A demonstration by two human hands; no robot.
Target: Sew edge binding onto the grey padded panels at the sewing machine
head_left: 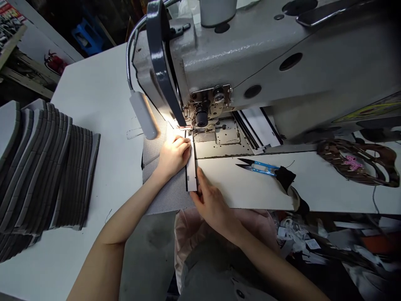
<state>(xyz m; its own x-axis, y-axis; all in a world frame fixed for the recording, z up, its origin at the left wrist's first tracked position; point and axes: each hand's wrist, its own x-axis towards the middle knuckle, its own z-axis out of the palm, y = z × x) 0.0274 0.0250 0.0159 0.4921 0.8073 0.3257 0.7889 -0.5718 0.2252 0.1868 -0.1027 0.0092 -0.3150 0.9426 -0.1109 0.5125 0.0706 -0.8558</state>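
We see the white strip [191, 177] lying lengthwise on the grey cloth [169, 194], its far end at the sewing machine's [225, 50] lit needle area and its near end just short of the table's [103, 96] front edge. The cloth reaches about to that edge. Leftward, white tabletop stretches between the cloth and the stack of grey pads [46, 175]; rightward, more tabletop separates our right hand [214, 205] from the blue snips [260, 167]. The strip is narrow and straight, with dark lines along its sides and a small dark mark near the close end. Our left hand [175, 155], fingers bent together, rests on the cloth against the strip's left side. Our right thumb and forefinger are parted around its near right corner; we cannot tell whether either hand grips.
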